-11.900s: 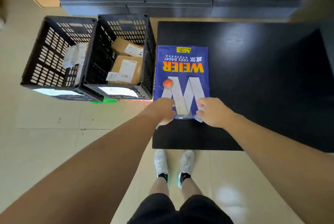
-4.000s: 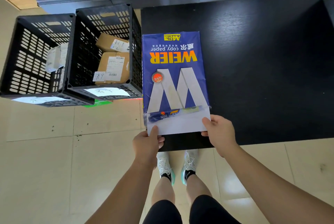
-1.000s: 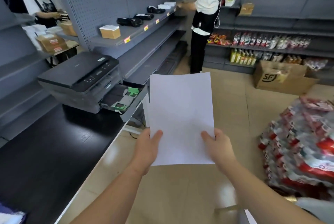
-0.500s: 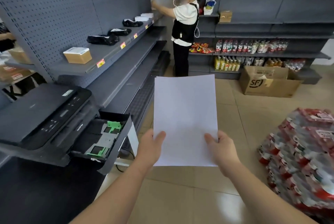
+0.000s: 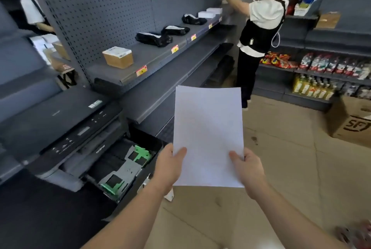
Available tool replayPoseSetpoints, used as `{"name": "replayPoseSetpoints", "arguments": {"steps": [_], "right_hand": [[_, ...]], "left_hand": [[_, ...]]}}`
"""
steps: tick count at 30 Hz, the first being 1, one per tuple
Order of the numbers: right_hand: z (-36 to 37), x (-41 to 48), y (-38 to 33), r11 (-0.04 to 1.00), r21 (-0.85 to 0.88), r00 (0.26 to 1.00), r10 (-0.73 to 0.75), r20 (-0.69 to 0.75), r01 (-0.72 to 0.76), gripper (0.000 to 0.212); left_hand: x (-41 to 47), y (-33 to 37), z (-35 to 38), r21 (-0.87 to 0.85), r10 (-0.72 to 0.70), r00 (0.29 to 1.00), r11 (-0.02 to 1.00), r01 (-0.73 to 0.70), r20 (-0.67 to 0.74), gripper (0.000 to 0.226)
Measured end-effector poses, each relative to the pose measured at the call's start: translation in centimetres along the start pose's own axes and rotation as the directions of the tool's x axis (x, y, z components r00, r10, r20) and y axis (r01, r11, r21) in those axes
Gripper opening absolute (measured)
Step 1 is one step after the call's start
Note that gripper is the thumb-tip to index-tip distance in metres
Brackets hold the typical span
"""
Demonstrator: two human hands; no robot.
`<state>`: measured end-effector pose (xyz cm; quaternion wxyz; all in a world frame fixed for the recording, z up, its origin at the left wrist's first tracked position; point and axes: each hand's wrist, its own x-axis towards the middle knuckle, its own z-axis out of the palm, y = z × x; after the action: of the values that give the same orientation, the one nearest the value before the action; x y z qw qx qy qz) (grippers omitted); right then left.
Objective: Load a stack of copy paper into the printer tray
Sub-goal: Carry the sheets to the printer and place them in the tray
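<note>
I hold a thin stack of white copy paper (image 5: 208, 134) flat in front of me, above the floor. My left hand (image 5: 169, 166) grips its lower left edge and my right hand (image 5: 248, 168) its lower right edge, thumbs on top. To the left, a black printer (image 5: 58, 126) sits on a black table (image 5: 40, 220). Its paper tray (image 5: 124, 166) is pulled out toward me, with green guides and a grey plate showing inside. The paper is to the right of the tray, apart from it.
Grey shelving (image 5: 152, 57) runs along the left with a cardboard box (image 5: 118, 56) and black items. A person (image 5: 261, 33) stands at the far shelf end. An SF carton (image 5: 353, 124) sits on the floor at right, before stocked shelves (image 5: 321, 67).
Earlier I drew the sheets out of the blue ream on the table. Over the last second the view has closed in on the printer; the tray now lies just left of my left hand.
</note>
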<state>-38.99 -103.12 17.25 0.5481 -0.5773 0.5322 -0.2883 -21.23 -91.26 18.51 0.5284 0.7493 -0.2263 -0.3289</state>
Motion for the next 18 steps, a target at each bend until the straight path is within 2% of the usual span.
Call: {"name": "replayPoseSetpoints", "arguments": {"steps": [5, 8, 12, 15, 18], "right_hand": [[5.0, 7.5, -2.7, 0.995, -0.083, 0.961, -0.037, 0.276, 0.062, 0.007], [9.7, 10.4, -3.6, 0.984, -0.13, 0.889, -0.049, 0.456, 0.122, 0.007], [16.0, 10.9, -3.3, 0.969, -0.178, 0.782, -0.026, 0.623, 0.174, 0.008], [20.4, 10.8, -3.1, 0.953, -0.205, 0.706, -0.015, 0.708, 0.225, 0.008], [23.8, 10.5, -2.8, 0.939, -0.238, 0.662, 0.014, 0.749, 0.25, 0.007]], "left_hand": [[2.6, -0.3, -1.4, -0.165, -0.109, 0.966, 0.984, 0.071, -0.233, 0.014], [3.0, -1.4, -3.1, -0.26, -0.214, 0.9, 0.958, 0.118, -0.38, 0.017], [2.5, -3.1, -6.0, -0.341, -0.316, 0.781, 0.93, 0.141, -0.539, 0.014], [2.5, -4.3, -8.3, -0.382, -0.384, 0.7, 0.909, 0.169, -0.602, 0.013], [3.1, -5.7, -10.2, -0.42, -0.435, 0.642, 0.888, 0.189, -0.631, 0.012]]}}
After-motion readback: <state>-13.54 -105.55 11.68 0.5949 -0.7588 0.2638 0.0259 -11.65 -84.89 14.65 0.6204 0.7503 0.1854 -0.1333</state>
